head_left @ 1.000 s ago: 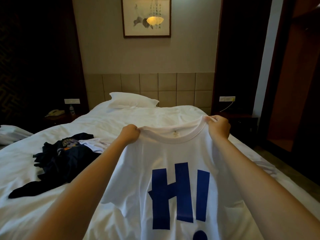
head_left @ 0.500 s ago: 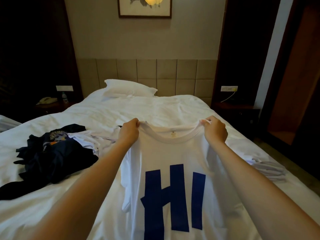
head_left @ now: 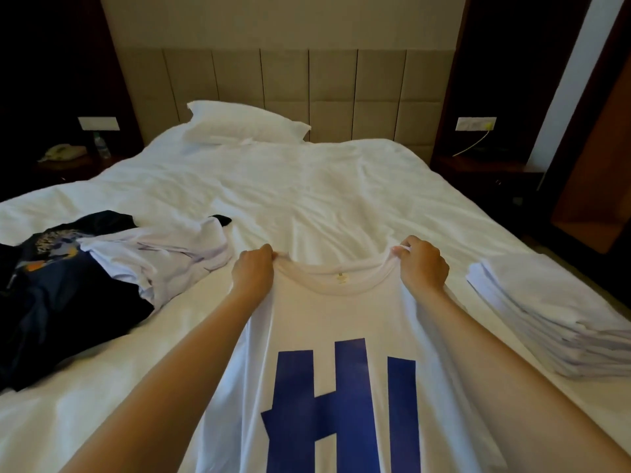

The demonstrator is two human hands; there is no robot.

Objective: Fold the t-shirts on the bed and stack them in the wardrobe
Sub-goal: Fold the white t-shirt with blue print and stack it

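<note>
**Q:** What are the fingers doing?

**A:** The fingers (head_left: 268,251) of the left hand (head_left: 253,272) are curled shut, pinching the left shoulder of the white t-shirt (head_left: 327,322) just beside the collar. The fingers (head_left: 406,249) of the right hand (head_left: 424,266) pinch the right shoulder in the same way, a small fold of cloth bunched at the fingertips. Both forearms reach forward from the lower edge of the view.

**Q:** Where is the shirt?

**A:** It is stretched between the two hands over the near middle of the bed (head_left: 307,186), collar away from the viewer and sagging in a curve between the grips. A small label shows inside the neckline. Large blue block letters (head_left: 341,404) cover the chest and run off the bottom of the view. Whether the lower body of the shirt lies on the sheet or hangs above it cannot be told.

**Q:** What lies around it?

**A:** To the left, apart from the held shirt, lies a loose heap: a rumpled white garment (head_left: 164,261) overlapping a dark t-shirt (head_left: 61,302) with a printed motif. To the right, near the bed's edge, sits a stack of folded white shirts (head_left: 553,315). A white pillow (head_left: 242,124) rests at the head of the bed against the padded headboard (head_left: 307,90). On the far left, a telephone (head_left: 63,152) and a bottle (head_left: 101,145) stand on a dark nightstand. At the right edge, an open wooden wardrobe (head_left: 597,186) shows.
</note>
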